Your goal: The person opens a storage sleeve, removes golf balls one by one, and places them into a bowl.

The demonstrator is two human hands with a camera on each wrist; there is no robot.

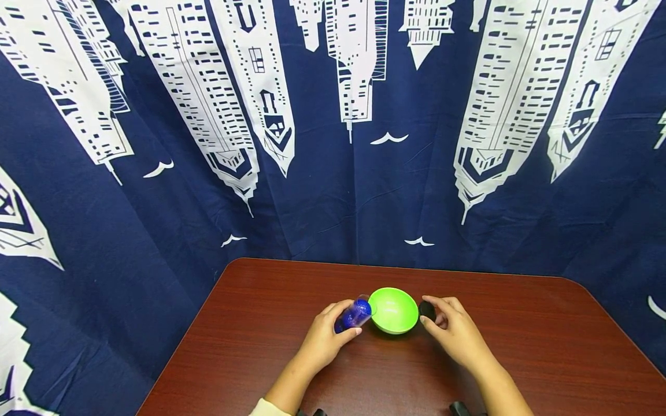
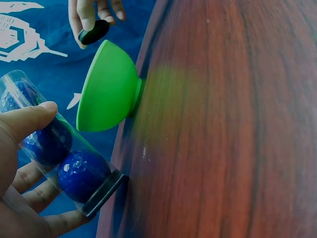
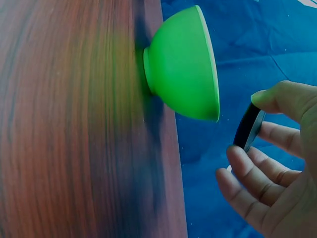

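My left hand (image 1: 325, 335) grips a clear tube (image 2: 74, 134) with a black end cap (image 2: 104, 193) at its lower end. Inside the tube sit three blue balls (image 2: 84, 173), one behind another. The tube tilts, its uncapped end toward the left side of a green bowl (image 1: 393, 311), which stands upright on the table. Nothing shows inside the bowl in the head view. Just right of the bowl, my right hand (image 1: 454, 329) pinches a round black lid (image 3: 249, 127) between thumb and fingertips, held above the table.
The brown wooden table (image 1: 250, 346) reaches out on both sides of the bowl. Behind it hangs a dark blue curtain (image 1: 322, 214) printed with white buildings and birds. Small black objects (image 1: 459, 409) show at the bottom edge of the head view.
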